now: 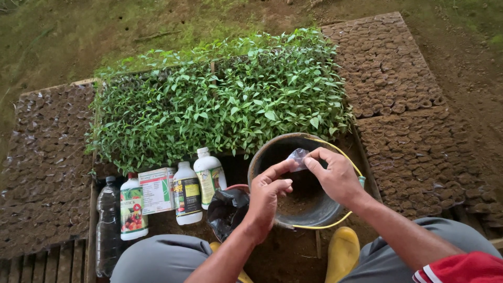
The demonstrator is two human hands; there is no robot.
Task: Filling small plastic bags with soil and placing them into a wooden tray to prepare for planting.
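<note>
Both hands pinch a small clear plastic sachet (298, 157) over the round dark bucket (293, 183) – left hand (267, 196) at 7 o'clock, right hand (335, 178) at 4 – sachet seemingly unopened; white plastic bottles (199, 186) stand capped at 9 o'clock.

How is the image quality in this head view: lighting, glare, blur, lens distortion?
Head view: soft, even daylight, no hard shadows; both hands, left and right, and the small clear packet they pinch are sharp, with no motion blur; slight glare on the white bottles; wide-angle bending toward the frame edges, seen in the soil-filled trays; seedlings well exposed.
</note>
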